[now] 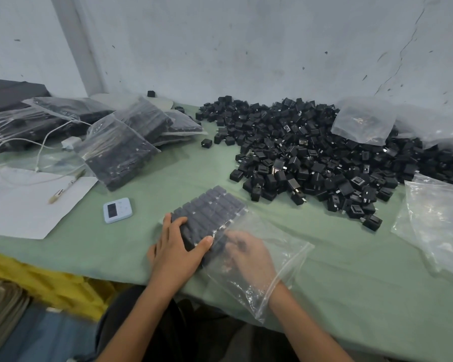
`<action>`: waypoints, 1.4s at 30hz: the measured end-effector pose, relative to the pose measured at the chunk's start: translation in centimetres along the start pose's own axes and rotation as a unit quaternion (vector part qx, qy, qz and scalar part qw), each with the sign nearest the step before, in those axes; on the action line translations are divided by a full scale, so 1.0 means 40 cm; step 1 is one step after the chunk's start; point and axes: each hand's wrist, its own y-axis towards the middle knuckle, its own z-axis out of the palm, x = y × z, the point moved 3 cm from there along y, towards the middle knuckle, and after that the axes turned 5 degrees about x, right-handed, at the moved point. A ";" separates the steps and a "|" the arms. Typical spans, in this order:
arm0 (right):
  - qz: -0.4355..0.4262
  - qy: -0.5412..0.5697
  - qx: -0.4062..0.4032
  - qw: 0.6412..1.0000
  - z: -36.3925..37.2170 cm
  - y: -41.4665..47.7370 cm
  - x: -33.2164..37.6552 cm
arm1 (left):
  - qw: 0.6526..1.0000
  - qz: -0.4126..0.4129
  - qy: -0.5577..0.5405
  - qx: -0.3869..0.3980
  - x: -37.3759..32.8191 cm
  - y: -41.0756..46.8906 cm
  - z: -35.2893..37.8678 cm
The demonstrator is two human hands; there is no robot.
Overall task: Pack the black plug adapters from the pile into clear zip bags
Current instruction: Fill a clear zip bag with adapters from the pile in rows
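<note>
Dozens of black adapters sit squared up in a flat block [215,207] on the green table [168,178], its near end poking into a clear zip bag [280,259]. My left hand [178,246] grips the block's near corner, fingers draped over the top, thumb along the edge. My right hand [249,254] is inside the bag, blurry through the plastic, so I can't tell what its fingers are doing. The loose pile [311,152] is off to the right, filled bags [120,150] on the far left.
</note>
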 end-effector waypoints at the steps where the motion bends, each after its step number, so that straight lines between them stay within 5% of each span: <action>1: -0.003 0.001 -0.007 1.000 0.001 0.000 0.000 | 1.000 -0.001 -0.009 -0.012 -0.001 0.001 0.000; 5: -0.001 -0.004 -0.004 1.000 0.006 0.002 -0.006 | 0.997 0.019 0.013 -0.075 -0.034 0.026 -0.003; 10: 0.002 0.024 -0.007 1.000 0.005 -0.007 0.001 | 0.999 0.017 0.022 -0.031 -0.061 0.056 0.009; 15: 0.042 0.172 0.172 0.969 -0.076 -0.070 0.009 | 1.000 0.010 0.005 -0.020 -0.050 0.059 0.011; 20: 0.086 0.150 0.307 0.936 -0.308 -0.155 -0.019 | 0.998 0.022 -0.024 -0.048 -0.044 0.056 0.015; 22: 0.069 0.129 0.272 0.951 -0.405 -0.132 -0.009 | 0.997 0.029 -0.033 -0.062 -0.046 0.054 0.016; 25: 0.054 0.077 0.082 0.992 -0.491 -0.024 -0.006 | 0.996 0.032 -0.045 -0.075 -0.047 0.049 0.016; 28: 0.063 -0.035 -0.045 0.996 -0.485 0.130 -0.026 | 0.995 0.035 -0.050 -0.073 -0.050 0.044 0.014; 34: 0.110 -0.269 -0.091 0.952 -0.411 0.316 -0.073 | 0.995 0.035 -0.059 -0.079 -0.052 0.043 0.014; 42: 0.080 -0.227 -0.174 0.955 -0.412 0.309 -0.079 | 0.993 0.044 -0.061 -0.086 -0.051 0.044 0.013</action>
